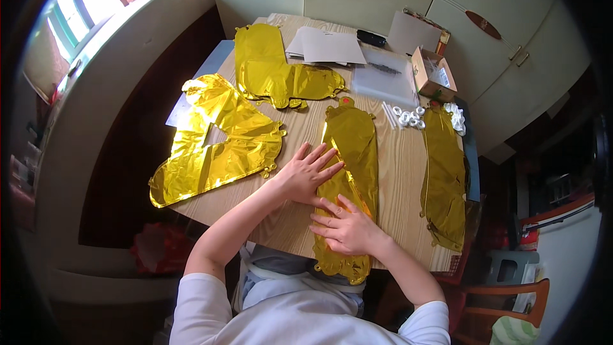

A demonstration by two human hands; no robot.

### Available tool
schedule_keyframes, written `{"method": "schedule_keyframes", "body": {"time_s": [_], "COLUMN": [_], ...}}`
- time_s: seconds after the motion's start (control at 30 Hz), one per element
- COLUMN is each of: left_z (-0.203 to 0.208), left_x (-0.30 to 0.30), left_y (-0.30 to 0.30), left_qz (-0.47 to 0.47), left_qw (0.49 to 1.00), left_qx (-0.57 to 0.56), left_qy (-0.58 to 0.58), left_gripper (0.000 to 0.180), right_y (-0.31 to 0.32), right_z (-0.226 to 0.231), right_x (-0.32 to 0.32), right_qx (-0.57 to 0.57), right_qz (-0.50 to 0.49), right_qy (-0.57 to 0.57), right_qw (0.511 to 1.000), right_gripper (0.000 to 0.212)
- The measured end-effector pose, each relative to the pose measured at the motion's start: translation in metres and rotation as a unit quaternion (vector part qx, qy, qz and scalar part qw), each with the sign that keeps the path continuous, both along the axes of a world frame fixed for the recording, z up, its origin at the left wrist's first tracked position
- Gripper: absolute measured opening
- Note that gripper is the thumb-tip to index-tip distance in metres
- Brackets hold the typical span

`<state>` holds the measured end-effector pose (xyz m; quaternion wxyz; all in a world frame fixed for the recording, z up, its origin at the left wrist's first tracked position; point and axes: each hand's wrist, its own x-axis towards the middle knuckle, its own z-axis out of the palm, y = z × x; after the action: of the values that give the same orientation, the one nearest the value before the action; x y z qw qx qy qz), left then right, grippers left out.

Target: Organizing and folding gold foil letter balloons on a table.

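A long, flat gold foil balloon (357, 144) lies lengthwise in front of me, its near end reaching over the table's front edge. My left hand (306, 174) rests flat on its left side with the fingers spread. Closer to me, my right hand (348, 227) presses on the same foil, fingers stretched out and apart. To the left lies a crinkled, shiny gold foil balloon (220, 147) in an angular shape. Behind it sits an L-shaped stack of gold foil balloons (262, 67). Another folded gold foil piece (444, 176) lies along the right side.
At the back are white sheets (329, 45), a black case (371, 39), a clear plastic bag (383, 83) and a small cardboard box (434, 70). White ribbon rolls (408, 117) and thin white straws (389, 115) lie right of centre. A wooden chair (504, 297) stands at lower right.
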<state>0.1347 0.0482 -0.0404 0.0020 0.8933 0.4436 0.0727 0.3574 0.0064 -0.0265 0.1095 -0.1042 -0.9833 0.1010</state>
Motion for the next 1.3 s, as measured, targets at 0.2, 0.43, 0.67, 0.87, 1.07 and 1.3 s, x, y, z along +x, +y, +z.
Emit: {"method": "schedule_keyframes", "body": {"time_s": [0.2, 0.43, 0.67, 0.87, 1.07, 1.3], "left_z": [0.001, 0.001, -0.002, -0.001, 0.007, 0.014], "left_x": [0.001, 0.002, 0.004, 0.002, 0.004, -0.003], "left_y": [-0.001, 0.0, 0.012, 0.029, 0.041, 0.053], "left_qz": [0.002, 0.007, 0.039, 0.09, 0.137, 0.141], "left_qw": [1.0, 1.0, 0.999, 0.995, 0.986, 0.979], "left_qx": [-0.003, -0.006, 0.007, 0.003, -0.021, -0.059], "left_qy": [0.008, 0.003, 0.011, 0.04, 0.094, 0.135], "left_gripper": [0.102, 0.103, 0.1, 0.106, 0.113, 0.125], "right_y": [0.016, 0.017, 0.017, 0.017, 0.017, 0.017], "right_z": [0.009, -0.008, -0.008, -0.008, -0.007, -0.009], "right_x": [0.024, 0.043, 0.043, 0.044, 0.044, 0.044], "right_qx": [0.009, -0.05, -0.048, -0.061, -0.065, -0.065], "right_qz": [-0.119, -0.145, -0.145, -0.146, -0.149, -0.148], "right_qy": [0.003, 0.03, 0.034, 0.022, 0.03, 0.03], "right_qw": [0.993, 0.988, 0.988, 0.987, 0.986, 0.986], "right_gripper": [0.04, 0.041, 0.039, 0.04, 0.039, 0.04]}}
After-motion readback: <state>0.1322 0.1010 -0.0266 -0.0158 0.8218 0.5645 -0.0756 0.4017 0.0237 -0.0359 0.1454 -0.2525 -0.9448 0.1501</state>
